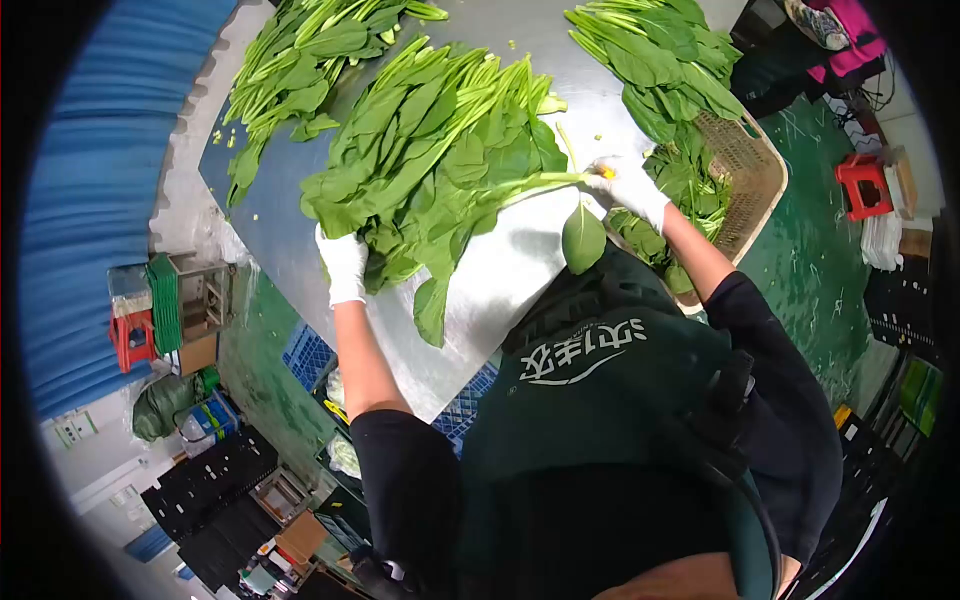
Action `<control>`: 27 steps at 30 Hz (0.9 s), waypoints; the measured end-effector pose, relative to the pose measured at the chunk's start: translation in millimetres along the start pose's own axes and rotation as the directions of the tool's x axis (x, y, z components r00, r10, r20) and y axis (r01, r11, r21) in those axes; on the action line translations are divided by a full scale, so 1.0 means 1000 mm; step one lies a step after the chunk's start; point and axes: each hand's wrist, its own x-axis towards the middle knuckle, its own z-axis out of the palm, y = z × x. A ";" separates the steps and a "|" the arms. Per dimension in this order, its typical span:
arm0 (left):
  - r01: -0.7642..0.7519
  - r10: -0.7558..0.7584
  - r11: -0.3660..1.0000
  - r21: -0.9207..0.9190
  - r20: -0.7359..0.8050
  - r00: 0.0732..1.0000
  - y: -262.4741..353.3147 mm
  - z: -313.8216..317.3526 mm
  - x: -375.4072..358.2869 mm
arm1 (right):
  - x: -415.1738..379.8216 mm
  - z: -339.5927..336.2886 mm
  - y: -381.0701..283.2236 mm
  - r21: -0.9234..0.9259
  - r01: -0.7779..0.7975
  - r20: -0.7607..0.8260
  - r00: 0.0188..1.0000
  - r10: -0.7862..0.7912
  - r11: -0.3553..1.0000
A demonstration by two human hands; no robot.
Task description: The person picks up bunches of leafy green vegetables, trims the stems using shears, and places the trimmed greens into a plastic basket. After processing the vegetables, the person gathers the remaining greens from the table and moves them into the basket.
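A large heap of leafy greens lies on the metal table, stems toward the back right and broad leaves toward me. My right hand, in a white glove, pinches the cut end of a pale green stalk. A small orange-yellow piece shows at those fingertips; I cannot tell what it is. One loose leaf hangs below the stalk. At the heap's left edge my left hand, also gloved, closes on the leaf ends, its fingers partly hidden by them.
More bunches of greens lie at the table's back left and back right. Against the table's right side stands a tan plastic basket with greens inside. Blue crates sit below the front edge. A red stool stands at right.
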 end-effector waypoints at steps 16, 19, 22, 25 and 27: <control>-0.292 0.287 0.956 -0.025 -0.127 0.950 0.207 -0.107 -0.029 | -0.048 -0.050 -0.051 0.596 -0.044 -0.142 0.977 0.159 0.802; -0.541 0.503 0.819 -0.193 -0.214 0.838 0.251 -0.075 -0.020 | -0.053 -0.042 -0.068 0.628 -0.053 -0.117 0.980 0.162 0.776; -0.709 0.677 0.659 -0.251 -0.211 0.705 0.290 -0.035 -0.003 | -0.064 -0.038 -0.086 0.586 -0.070 -0.109 0.980 0.164 0.807; -0.814 0.762 0.574 -0.089 -0.306 0.571 0.317 -0.016 0.006 | -0.076 -0.042 -0.093 0.726 -0.085 -0.020 0.989 0.143 0.683; -0.788 0.714 0.590 -0.177 -0.341 0.612 0.330 -0.011 0.013 | -0.080 -0.047 -0.081 0.755 -0.089 -0.013 0.989 0.150 0.650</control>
